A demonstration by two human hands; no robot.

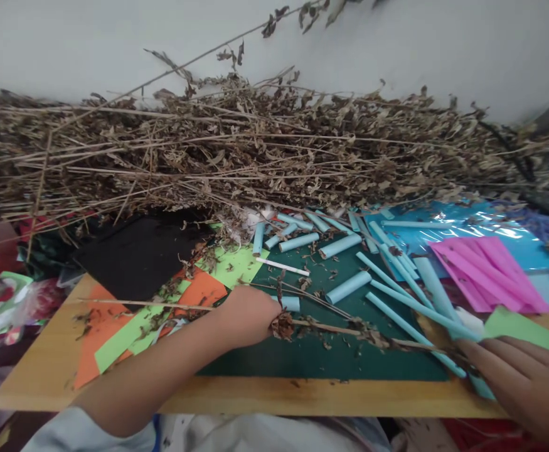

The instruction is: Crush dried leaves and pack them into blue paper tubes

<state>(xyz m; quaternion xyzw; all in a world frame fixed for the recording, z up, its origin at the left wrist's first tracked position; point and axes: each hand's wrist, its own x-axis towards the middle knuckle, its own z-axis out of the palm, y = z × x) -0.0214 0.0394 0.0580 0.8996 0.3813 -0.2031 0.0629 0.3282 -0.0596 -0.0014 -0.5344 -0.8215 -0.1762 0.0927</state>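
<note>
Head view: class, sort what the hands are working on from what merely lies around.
In hand:
- left hand gripping dried twig
- right hand on green paper

Lying about:
- blue paper rolls
- pink sheets
- black sheet
- dried branch pile

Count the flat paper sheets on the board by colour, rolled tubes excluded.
Counting each visible piece:
Black sheet: 1
Orange sheets: 2
Light green sheets: 3
Pink sheets: 1 stack, number in it unclear
Blue glossy sheet: 1
Total: 8, overlaps make this approximate.
</note>
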